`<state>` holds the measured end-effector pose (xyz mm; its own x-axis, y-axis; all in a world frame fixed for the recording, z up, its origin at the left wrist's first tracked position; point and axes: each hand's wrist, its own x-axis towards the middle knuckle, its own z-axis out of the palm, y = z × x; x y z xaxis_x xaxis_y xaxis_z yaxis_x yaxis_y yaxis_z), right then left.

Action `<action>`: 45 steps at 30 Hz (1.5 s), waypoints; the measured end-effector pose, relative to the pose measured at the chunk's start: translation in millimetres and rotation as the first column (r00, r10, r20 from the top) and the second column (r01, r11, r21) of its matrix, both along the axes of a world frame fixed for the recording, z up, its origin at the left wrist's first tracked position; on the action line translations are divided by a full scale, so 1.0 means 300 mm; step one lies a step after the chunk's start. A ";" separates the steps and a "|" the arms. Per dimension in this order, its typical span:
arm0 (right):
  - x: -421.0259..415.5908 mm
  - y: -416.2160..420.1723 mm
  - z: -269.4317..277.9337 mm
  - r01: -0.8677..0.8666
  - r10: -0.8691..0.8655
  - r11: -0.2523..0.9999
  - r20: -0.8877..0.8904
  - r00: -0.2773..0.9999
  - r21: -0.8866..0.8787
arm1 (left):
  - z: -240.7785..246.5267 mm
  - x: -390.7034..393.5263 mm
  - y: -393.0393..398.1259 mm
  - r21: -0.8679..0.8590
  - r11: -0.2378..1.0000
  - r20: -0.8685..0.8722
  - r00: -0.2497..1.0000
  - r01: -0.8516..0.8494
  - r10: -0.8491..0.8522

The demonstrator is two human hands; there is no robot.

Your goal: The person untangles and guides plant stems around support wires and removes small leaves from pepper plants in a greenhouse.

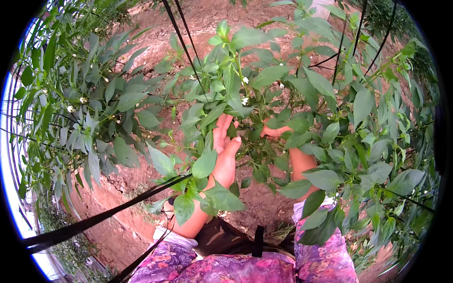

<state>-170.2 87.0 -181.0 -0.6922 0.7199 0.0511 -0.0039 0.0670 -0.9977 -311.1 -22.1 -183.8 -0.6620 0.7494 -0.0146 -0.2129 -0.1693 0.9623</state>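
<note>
Both my hands reach into a leafy pepper plant [230,85] with small white flowers [245,80]. My left hand [225,145] is among the lower leaves, palm turned up and inward, its thumb apart from the extended fingers; nothing shows in its grasp. My right hand [275,130] is to its right, among the inner stems, with its fingers curled and partly hidden by leaves. Whether it grips a stem or leaf cannot be made out. Foliage in front covers parts of both forearms.
Dark strings [184,42] run down to the plants, and a black strap [106,214] crosses at the lower left. More flowering pepper plants [120,95] stand on the left, with dense foliage [375,169] on the right. Reddish, cracked soil [131,191] lies between the plants.
</note>
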 end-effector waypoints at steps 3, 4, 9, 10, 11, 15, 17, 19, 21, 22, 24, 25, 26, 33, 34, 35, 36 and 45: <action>-0.002 0.030 0.015 -0.089 0.091 0.991 -0.012 0.996 0.096 | 0.000 0.003 0.006 0.016 1.000 0.015 1.000 -0.005 0.005; -0.003 0.030 0.010 -0.102 0.104 0.990 -0.017 0.994 0.101 | 0.003 0.006 0.007 0.016 1.000 0.035 0.999 -0.015 0.014; -0.003 0.022 0.005 -0.137 0.141 0.987 -0.032 0.990 0.086 | -0.008 0.007 0.003 -0.003 0.999 0.015 0.998 -0.054 0.054; -0.002 0.028 0.000 -0.141 0.144 0.987 -0.038 0.989 0.078 | -0.007 0.009 0.003 -0.007 0.998 0.010 0.998 -0.064 0.065; -0.003 0.033 -0.005 -0.148 0.152 0.986 -0.043 0.987 0.075 | -0.005 0.009 0.001 -0.011 0.997 0.005 0.997 -0.076 0.076; 0.007 0.059 -0.068 -0.143 0.149 0.988 -0.109 0.983 0.057 | -0.010 0.009 0.011 -0.013 0.997 0.015 0.997 -0.078 0.078; -0.011 0.085 -0.131 -0.172 0.179 0.984 -0.179 0.967 0.050 | -0.020 0.006 0.002 -0.008 0.995 0.017 0.995 -0.095 0.096; 0.000 0.128 -0.208 -0.183 0.193 0.981 -0.286 0.938 0.063 | -0.004 0.019 0.011 -0.010 0.997 0.013 0.997 -0.075 0.075; -0.018 0.178 -0.318 -0.232 0.244 0.969 -0.410 0.879 0.079 | -0.009 0.018 0.014 -0.025 0.996 0.000 0.997 -0.082 0.082; -0.045 0.201 -0.360 -0.270 0.281 0.959 -0.453 0.846 0.090 | -0.024 0.012 0.015 -0.039 0.995 -0.008 0.996 -0.093 0.093; -0.083 0.227 -0.401 -0.339 0.348 0.935 -0.434 0.831 0.101 | -0.045 0.004 0.016 -0.049 0.993 -0.015 0.994 -0.106 0.106; -0.099 0.236 -0.402 -0.375 0.383 0.922 -0.353 0.853 0.095 | -0.051 0.003 0.018 -0.044 0.993 -0.014 0.994 -0.107 0.107; -0.115 0.246 -0.403 -0.410 0.419 0.907 -0.269 0.867 0.091 | -0.053 0.002 0.020 -0.039 0.993 -0.014 0.994 -0.108 0.108; -0.162 0.227 -0.253 -0.156 0.334 0.859 0.303 0.892 -0.487 | -0.045 -0.010 0.033 -0.052 0.990 0.009 0.991 -0.134 0.134; -0.141 0.212 -0.325 -0.208 0.287 0.886 0.137 0.948 -0.415 | -0.050 -0.011 0.028 -0.060 0.987 -0.003 0.989 -0.148 0.148; -0.128 0.208 -0.376 -0.228 0.230 0.915 -0.034 0.973 -0.334 | -0.047 -0.006 0.033 -0.067 0.987 -0.010 0.989 -0.145 0.145; -0.154 0.211 -0.360 -0.176 0.199 0.933 0.042 0.979 -0.312 | -0.043 0.003 0.037 -0.058 0.988 -0.010 0.990 -0.142 0.141; -0.035 0.017 -0.036 -0.595 0.671 0.686 0.049 0.739 -0.419 | -0.035 0.015 0.052 -0.019 0.999 0.079 0.995 -0.051 0.052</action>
